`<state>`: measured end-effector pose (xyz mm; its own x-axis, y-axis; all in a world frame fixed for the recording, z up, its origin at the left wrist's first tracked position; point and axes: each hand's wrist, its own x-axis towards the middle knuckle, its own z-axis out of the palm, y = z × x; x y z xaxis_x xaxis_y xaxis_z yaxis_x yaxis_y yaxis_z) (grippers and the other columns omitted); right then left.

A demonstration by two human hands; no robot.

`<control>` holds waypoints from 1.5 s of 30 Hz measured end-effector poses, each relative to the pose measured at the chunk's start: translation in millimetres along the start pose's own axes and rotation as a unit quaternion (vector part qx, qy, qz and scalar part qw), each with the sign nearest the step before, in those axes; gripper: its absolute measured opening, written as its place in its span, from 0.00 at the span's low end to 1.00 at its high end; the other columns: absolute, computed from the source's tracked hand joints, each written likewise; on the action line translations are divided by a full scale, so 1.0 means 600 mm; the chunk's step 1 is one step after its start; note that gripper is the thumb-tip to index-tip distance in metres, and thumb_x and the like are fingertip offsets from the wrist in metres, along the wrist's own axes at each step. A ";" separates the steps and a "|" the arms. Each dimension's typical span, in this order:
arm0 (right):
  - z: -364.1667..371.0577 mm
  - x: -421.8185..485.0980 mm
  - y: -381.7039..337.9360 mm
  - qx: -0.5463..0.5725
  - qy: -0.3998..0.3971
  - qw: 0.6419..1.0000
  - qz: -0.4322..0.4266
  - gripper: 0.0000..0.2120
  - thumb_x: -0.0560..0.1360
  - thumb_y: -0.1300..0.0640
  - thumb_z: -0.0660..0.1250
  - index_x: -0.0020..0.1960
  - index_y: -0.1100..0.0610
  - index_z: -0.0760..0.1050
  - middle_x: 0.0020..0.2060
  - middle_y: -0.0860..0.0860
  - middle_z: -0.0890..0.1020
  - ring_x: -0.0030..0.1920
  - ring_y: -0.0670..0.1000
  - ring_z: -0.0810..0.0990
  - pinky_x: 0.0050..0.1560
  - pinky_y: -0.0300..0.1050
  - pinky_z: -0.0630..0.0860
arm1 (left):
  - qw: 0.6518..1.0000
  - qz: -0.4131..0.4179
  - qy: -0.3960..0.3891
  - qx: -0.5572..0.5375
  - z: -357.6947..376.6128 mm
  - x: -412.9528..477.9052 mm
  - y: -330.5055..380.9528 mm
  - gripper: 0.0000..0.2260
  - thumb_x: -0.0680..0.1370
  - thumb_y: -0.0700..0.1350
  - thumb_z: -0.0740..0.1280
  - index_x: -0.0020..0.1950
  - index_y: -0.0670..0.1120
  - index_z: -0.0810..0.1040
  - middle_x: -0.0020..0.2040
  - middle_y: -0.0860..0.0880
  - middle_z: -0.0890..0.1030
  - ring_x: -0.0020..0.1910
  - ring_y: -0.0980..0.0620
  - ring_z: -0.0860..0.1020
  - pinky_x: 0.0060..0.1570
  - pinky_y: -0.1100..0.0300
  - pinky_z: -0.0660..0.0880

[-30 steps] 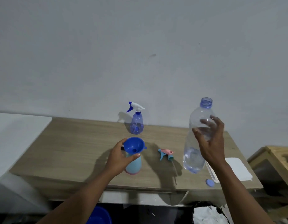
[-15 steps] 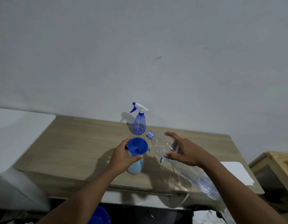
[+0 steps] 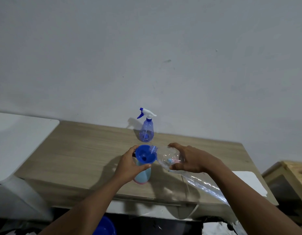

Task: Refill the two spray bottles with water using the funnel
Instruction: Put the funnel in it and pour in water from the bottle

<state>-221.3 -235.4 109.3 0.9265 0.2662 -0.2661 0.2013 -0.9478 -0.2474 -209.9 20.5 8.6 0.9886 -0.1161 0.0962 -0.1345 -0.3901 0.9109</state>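
Observation:
A blue funnel [image 3: 145,155] sits in the neck of a light blue spray bottle with a pink base [image 3: 144,175]. My left hand [image 3: 129,164] grips the funnel and bottle neck. My right hand [image 3: 189,158] holds a clear plastic water bottle [image 3: 165,156] tilted nearly flat, its mouth at the funnel's right rim. Seen through the clear bottle is a pink and blue sprayer head [image 3: 172,161] lying on the table. A second, translucent blue spray bottle with a white and blue trigger head [image 3: 146,128] stands upright at the back of the table, by the wall.
The wooden table [image 3: 79,155] runs along a grey wall. A white sheet [image 3: 250,181] lies at its right end. A white appliance [image 3: 16,141] stands to the left, a wooden crate [image 3: 289,177] to the right. A blue tub [image 3: 104,226] shows below the table edge.
My right hand lifted the upright water bottle, tipped it over and brought its mouth left to the funnel rim. My left hand stayed on the funnel and bottle.

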 end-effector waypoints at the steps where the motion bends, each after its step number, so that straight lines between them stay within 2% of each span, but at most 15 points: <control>1: 0.000 0.002 0.000 -0.003 -0.008 1.000 0.003 0.40 0.69 0.32 0.69 0.74 0.38 0.54 0.53 0.52 0.82 0.53 0.54 0.80 0.55 0.54 0.77 | 1.000 -0.001 0.001 0.000 0.000 0.000 -0.001 0.35 0.62 0.49 0.84 0.63 0.59 0.70 0.53 0.65 0.77 0.55 0.67 0.75 0.54 0.68 0.72; 5: -0.003 0.005 -0.003 -0.006 -0.030 0.999 0.011 0.41 0.69 0.32 0.69 0.75 0.39 0.55 0.57 0.52 0.81 0.56 0.55 0.80 0.58 0.55 0.76 | 1.000 -0.001 0.001 0.000 -0.001 -0.001 0.002 0.35 0.62 0.49 0.83 0.63 0.59 0.69 0.52 0.67 0.76 0.53 0.69 0.74 0.51 0.74 0.69; 8: -0.003 0.005 -0.006 -0.013 -0.033 0.999 0.014 0.41 0.69 0.33 0.70 0.76 0.39 0.55 0.63 0.52 0.79 0.59 0.55 0.79 0.59 0.53 0.75 | 1.000 -0.001 0.002 -0.006 -0.002 -0.002 0.000 0.35 0.62 0.48 0.84 0.63 0.59 0.69 0.53 0.67 0.76 0.54 0.69 0.75 0.52 0.73 0.69; 20: -0.003 0.006 -0.006 -0.021 -0.051 0.998 0.027 0.41 0.70 0.34 0.70 0.76 0.40 0.55 0.66 0.54 0.77 0.60 0.56 0.78 0.59 0.53 0.75 | 1.000 0.003 0.001 -0.010 -0.001 0.001 -0.004 0.35 0.62 0.50 0.83 0.63 0.58 0.70 0.53 0.66 0.77 0.55 0.69 0.75 0.52 0.75 0.69; 25: 0.003 0.005 0.000 -0.009 -0.051 0.998 0.027 0.40 0.69 0.34 0.70 0.75 0.40 0.56 0.65 0.53 0.78 0.59 0.56 0.78 0.58 0.54 0.75 | 1.000 0.001 0.000 -0.013 -0.003 0.001 -0.006 0.35 0.62 0.49 0.83 0.63 0.58 0.69 0.53 0.67 0.76 0.54 0.70 0.75 0.52 0.75 0.69; 30: 0.016 -0.003 0.012 0.035 -0.029 0.999 0.022 0.40 0.67 0.32 0.69 0.74 0.37 0.56 0.56 0.52 0.82 0.52 0.54 0.80 0.57 0.55 0.77 | 1.000 0.007 0.001 -0.012 -0.003 0.002 -0.008 0.34 0.62 0.49 0.83 0.60 0.62 0.69 0.53 0.66 0.77 0.54 0.69 0.76 0.53 0.73 0.70; 34: 0.023 -0.014 0.027 0.087 0.020 0.996 0.005 0.40 0.68 0.33 0.71 0.74 0.36 0.56 0.52 0.48 0.81 0.47 0.49 0.81 0.56 0.51 0.78 | 1.000 0.014 0.008 -0.008 -0.003 0.003 -0.010 0.32 0.61 0.49 0.84 0.56 0.66 0.70 0.53 0.65 0.78 0.53 0.71 0.75 0.52 0.74 0.70; 37: 0.030 -0.020 0.051 0.180 0.107 0.978 0.008 0.39 0.69 0.37 0.74 0.74 0.38 0.59 0.51 0.47 0.80 0.44 0.46 0.82 0.54 0.47 0.79 | 1.000 0.012 0.010 -0.010 -0.003 0.004 -0.013 0.33 0.61 0.48 0.84 0.59 0.63 0.70 0.54 0.65 0.78 0.53 0.72 0.75 0.50 0.78 0.69; 39: 0.038 -0.026 0.074 0.245 0.182 0.952 0.021 0.38 0.69 0.40 0.75 0.73 0.40 0.61 0.52 0.48 0.79 0.44 0.47 0.83 0.52 0.46 0.80 | 1.000 0.010 0.009 -0.010 -0.002 0.004 -0.016 0.34 0.61 0.48 0.84 0.61 0.58 0.70 0.54 0.65 0.78 0.53 0.73 0.75 0.49 0.80 0.68; 42: 0.055 -0.036 0.114 0.295 0.306 0.903 0.060 0.37 0.71 0.46 0.77 0.74 0.45 0.62 0.59 0.49 0.73 0.50 0.49 0.82 0.51 0.43 0.79 | 1.000 -0.002 0.011 -0.008 0.000 0.005 -0.020 0.36 0.61 0.49 0.84 0.64 0.56 0.71 0.54 0.65 0.77 0.53 0.70 0.75 0.50 0.76 0.68; 45: 0.070 -0.045 0.146 0.308 0.388 0.862 0.113 0.38 0.72 0.50 0.76 0.75 0.49 0.60 0.62 0.53 0.72 0.54 0.52 0.80 0.52 0.48 0.80 | 1.000 -0.009 0.010 -0.008 0.001 0.005 -0.021 0.36 0.61 0.50 0.84 0.64 0.56 0.71 0.54 0.65 0.77 0.55 0.68 0.75 0.50 0.74 0.68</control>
<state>-241.9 -318.4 55.8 0.9017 -0.3370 0.2707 0.0014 -0.6240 -0.7814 -205.1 24.6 -2.6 0.9920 -0.0905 0.0878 -0.1158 -0.3780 0.9185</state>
